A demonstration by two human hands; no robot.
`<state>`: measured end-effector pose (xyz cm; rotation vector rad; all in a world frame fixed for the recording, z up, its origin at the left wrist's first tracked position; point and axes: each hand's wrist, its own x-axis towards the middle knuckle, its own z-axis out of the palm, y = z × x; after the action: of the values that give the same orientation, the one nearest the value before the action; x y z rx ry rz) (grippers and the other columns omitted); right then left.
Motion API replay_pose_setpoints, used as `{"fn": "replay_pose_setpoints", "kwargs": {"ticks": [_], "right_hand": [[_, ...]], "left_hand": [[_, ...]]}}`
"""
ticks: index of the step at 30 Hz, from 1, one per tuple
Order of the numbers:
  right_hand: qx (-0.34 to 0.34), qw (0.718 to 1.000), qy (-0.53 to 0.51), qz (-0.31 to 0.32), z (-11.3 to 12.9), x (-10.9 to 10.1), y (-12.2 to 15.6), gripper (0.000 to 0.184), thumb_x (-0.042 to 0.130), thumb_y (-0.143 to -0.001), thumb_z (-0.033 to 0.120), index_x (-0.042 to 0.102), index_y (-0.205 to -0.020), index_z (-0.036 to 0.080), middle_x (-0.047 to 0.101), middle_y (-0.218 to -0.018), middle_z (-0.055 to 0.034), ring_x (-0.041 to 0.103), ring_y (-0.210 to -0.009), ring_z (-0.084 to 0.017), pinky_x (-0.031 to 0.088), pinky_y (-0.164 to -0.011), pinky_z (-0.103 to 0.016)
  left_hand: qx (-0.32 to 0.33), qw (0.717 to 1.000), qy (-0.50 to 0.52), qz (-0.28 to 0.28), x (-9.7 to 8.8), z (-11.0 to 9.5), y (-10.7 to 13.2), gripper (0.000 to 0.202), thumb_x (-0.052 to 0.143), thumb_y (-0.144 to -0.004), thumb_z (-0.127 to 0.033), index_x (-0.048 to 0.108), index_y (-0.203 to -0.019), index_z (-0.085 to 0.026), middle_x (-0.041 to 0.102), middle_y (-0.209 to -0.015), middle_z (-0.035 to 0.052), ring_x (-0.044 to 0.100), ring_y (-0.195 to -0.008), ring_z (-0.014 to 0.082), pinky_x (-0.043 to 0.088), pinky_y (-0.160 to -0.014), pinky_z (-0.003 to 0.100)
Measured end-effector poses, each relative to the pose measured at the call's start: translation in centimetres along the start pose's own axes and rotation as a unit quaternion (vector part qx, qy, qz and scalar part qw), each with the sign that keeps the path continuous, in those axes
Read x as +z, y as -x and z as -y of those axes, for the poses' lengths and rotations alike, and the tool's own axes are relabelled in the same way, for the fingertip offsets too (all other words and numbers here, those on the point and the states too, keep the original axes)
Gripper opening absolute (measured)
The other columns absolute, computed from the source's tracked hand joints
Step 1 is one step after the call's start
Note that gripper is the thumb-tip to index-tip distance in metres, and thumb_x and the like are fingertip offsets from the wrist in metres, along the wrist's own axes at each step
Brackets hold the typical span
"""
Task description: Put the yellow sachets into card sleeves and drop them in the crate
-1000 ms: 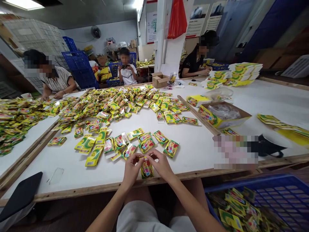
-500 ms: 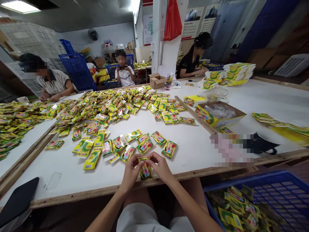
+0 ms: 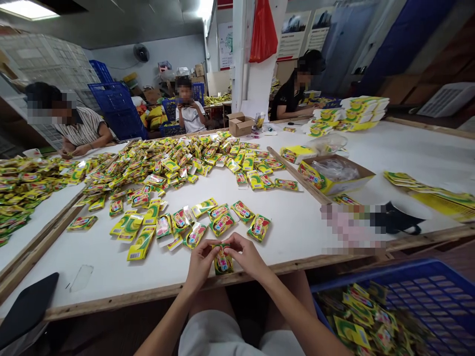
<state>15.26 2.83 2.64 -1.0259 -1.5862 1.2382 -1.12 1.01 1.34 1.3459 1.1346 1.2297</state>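
A small yellow-green printed box [image 3: 223, 262] stands at the front edge of the white table, its colourful lettering facing me. My left hand [image 3: 202, 257] pinches its upper left corner between thumb and fingers. On the opposite corner my right hand [image 3: 243, 253] has the same pinch, so both hands close around the top end. The fingertips partly cover that end, and I cannot tell whether its flap is folded in. Just beyond my hands lie several like boxes, among them one tilted box [image 3: 259, 227] to the right and another [image 3: 195, 235] to the left.
A large heap of boxes [image 3: 174, 158] covers the table's far middle. Wooden strips [image 3: 297, 175] divide the tabletop. An open carton with plastic bags [image 3: 334, 173] sits right. Below right is a blue crate [image 3: 415, 277] holding boxes. A black phone-like slab [image 3: 29, 309] lies front left. Three people sit beyond.
Both hands keep hold of the box at its top end, with only slight finger movement. The whole view has shifted a little. The loose boxes stay where they were.
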Motion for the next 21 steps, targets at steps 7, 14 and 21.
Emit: {"fn": "replay_pose_setpoints", "kwargs": {"ticks": [7, 14, 21], "right_hand": [[0.010, 0.949, 0.281, -0.142, 4.4, -11.8, 6.7, 0.015, 0.058, -0.079, 0.037, 0.066, -0.080, 0.026, 0.069, -0.083, -0.0062, 0.064, -0.078, -0.026, 0.050, -0.073, -0.038], [0.050, 0.956, 0.244, -0.156, 3.3, -12.5, 8.1, 0.018, 0.057, -0.080, 0.040, 0.063, -0.089, 0.026, 0.070, -0.087, -0.0074, 0.065, -0.075, -0.024, 0.053, -0.066, -0.036], [0.037, 0.988, 0.003, -0.148, -1.1, -0.4, 1.1, 0.025, 0.058, -0.079, 0.031, 0.049, -0.102, 0.024, 0.067, -0.099, -0.0071, 0.068, -0.079, -0.020, 0.054, -0.072, -0.035]], "left_hand": [[0.129, 0.962, -0.239, -0.019, 0.3, -1.4, -5.7, 0.048, 0.061, -0.083, -0.034, 0.048, -0.128, -0.022, 0.060, -0.119, 0.0117, 0.054, -0.113, 0.0284, 0.042, -0.096, 0.046], [0.135, 0.904, -0.404, 0.038, 1.8, 1.2, -8.2, 0.062, 0.067, -0.071, -0.022, 0.044, -0.129, -0.022, 0.058, -0.116, 0.0138, 0.052, -0.111, 0.0330, 0.040, -0.092, 0.047], [0.051, 0.984, -0.169, -0.026, 0.7, 0.9, -2.2, 0.061, 0.069, -0.072, -0.029, 0.037, -0.122, -0.022, 0.056, -0.101, 0.0052, 0.060, -0.089, 0.0212, 0.048, -0.081, 0.036]]}}
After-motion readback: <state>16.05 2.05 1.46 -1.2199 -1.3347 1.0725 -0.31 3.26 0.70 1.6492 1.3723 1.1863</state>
